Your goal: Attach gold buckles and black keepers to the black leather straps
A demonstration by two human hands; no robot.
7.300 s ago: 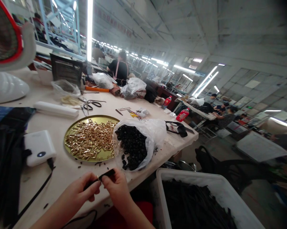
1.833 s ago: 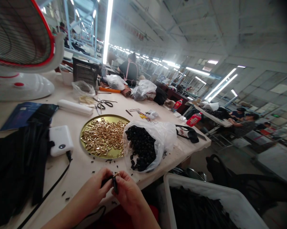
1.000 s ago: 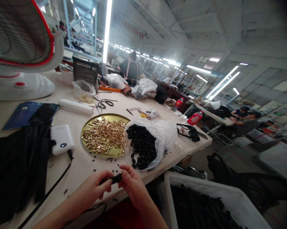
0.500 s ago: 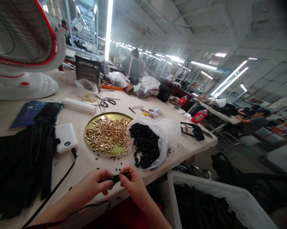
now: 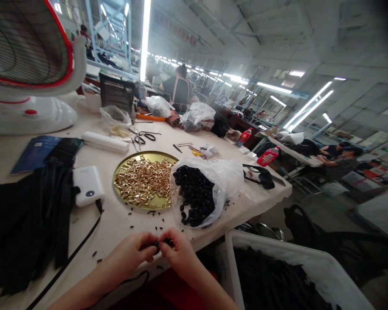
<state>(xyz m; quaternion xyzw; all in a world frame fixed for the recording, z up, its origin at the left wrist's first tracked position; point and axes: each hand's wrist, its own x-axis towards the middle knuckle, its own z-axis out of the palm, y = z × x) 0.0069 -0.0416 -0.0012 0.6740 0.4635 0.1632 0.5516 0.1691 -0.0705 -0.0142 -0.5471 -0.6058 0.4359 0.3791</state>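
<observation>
At the counter's [image 5: 114, 228] near edge, the left hand [image 5: 134, 249] and right hand [image 5: 177, 249] hold a small black strip [image 5: 156, 246] between them, each grip pinched closed on it, its ends mostly hidden. Farther in, a tray [image 5: 156, 201] of gold pieces [image 5: 142, 178] sits against a bag [image 5: 232, 176] of black beads [image 5: 194, 193].

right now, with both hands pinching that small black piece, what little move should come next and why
I'd perhaps ease the right hand back slightly while the left hand holds the black piece. The fingertips of both hands meet closely around it and hide most of it, so a small gap should let it be checked.
</observation>
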